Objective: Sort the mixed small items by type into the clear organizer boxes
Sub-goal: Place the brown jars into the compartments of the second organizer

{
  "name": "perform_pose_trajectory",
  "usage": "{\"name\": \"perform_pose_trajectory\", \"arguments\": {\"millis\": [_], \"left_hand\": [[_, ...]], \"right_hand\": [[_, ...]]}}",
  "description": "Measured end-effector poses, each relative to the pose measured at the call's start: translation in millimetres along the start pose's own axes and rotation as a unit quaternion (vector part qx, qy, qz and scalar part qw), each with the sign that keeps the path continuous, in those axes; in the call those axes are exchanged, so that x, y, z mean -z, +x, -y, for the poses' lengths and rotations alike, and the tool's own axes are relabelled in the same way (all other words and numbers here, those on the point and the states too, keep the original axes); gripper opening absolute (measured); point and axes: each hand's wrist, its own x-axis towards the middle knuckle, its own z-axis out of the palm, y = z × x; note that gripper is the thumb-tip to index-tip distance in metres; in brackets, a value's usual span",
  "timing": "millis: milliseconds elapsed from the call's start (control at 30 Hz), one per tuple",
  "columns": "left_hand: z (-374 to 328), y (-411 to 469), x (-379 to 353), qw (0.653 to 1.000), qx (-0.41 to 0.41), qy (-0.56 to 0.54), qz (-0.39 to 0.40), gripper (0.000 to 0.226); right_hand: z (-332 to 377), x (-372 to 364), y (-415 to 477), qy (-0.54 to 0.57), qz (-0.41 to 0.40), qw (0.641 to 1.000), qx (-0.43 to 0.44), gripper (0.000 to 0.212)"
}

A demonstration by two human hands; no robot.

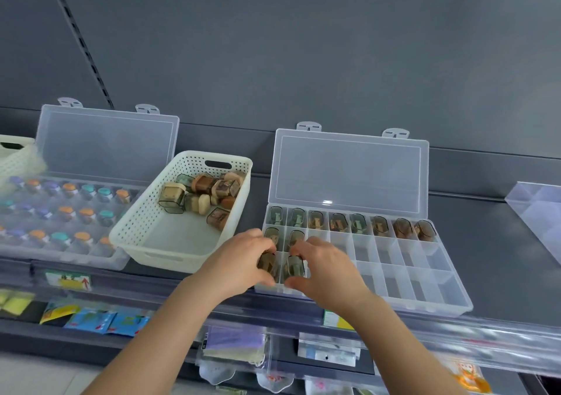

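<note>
The small cases [200, 191] look light, stiff and smooth: little clear plastic shells with rounded ends, likely a bit slippery and not very fragile. A pinch across the 2 flat sides, thumb against fingertips, should hold best, and each case can then be lowered end-first into a compartment.

The left hand [243, 258] pinches 1 brownish case [267, 263] and the right hand [329, 268] pinches 1 greenish case [295, 268], with the fingers curled round each. Both cases are at the near left corner of the right organizer box [455, 299], side by side over its 2 leftmost near compartments; I cannot tell whether they already rest on the bottom. In that box the far row holds 8 cases and the middle row 2, at the left.

The unsorted cases lie heaped at the far end of the white basket [127, 231], just left of the hands. A second organizer box [76, 259], holding capped vials [69, 188], stands further left
</note>
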Motion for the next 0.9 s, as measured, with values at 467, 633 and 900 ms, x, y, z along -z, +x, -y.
{"name": "perform_pose_trajectory", "arguments": {"millis": [467, 633, 900], "left_hand": [[7.3, 3.1, 1.3, 1.000, -0.018, -0.016, 0.005, 0.048], [17.5, 4.1, 22.0, 0.997, -0.019, -0.029, -0.062, 0.039], [93.8, 14.3, 57.0, 0.973, 0.104, 0.110, -0.175, 0.033]], "right_hand": [[-1.1, 2.1, 15.9, -0.007, -0.003, 1.000, -0.010, 0.035], [7.1, 8.2, 36.9, 0.008, -0.032, 0.999, 0.016, 0.031], [54.0, 8.0, 97.3, -0.001, -0.043, 0.993, 0.108, 0.032]]}}
